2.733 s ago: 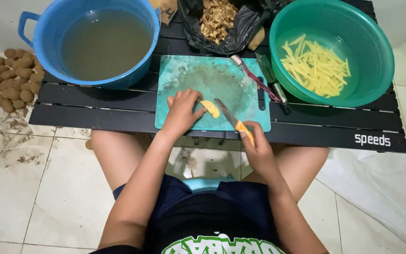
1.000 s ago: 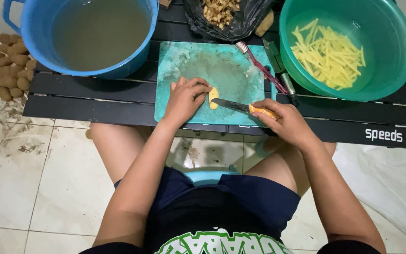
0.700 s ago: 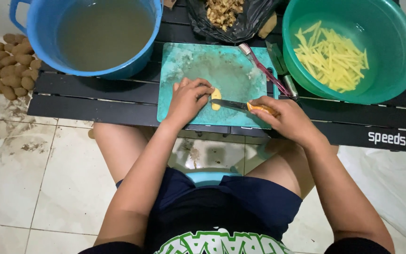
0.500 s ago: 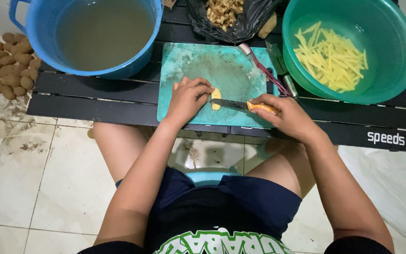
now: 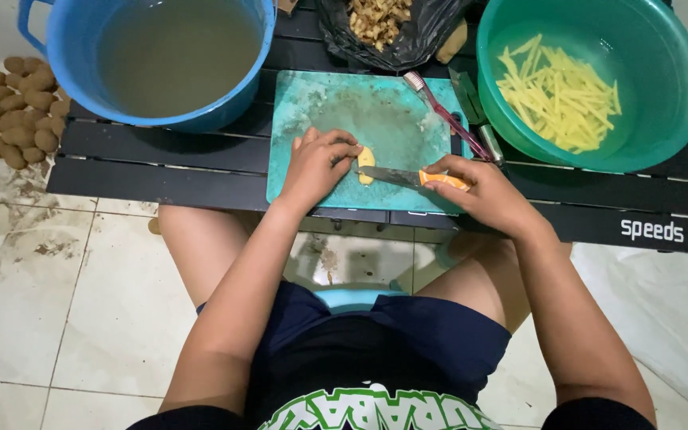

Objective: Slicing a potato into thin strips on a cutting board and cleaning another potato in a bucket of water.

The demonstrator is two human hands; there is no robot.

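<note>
Left hand curled, fingers pressing down; right hand clenched, forearms converging.

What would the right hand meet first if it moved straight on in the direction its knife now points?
The right hand points its knife leftward across the cutting board. First in line is the yellow potato piece, which the blade tip already seems to touch, then the left hand holding it.

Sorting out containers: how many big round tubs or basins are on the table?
2: a blue tub of murky water at far left, a green basin of potato strips at far right.
</note>
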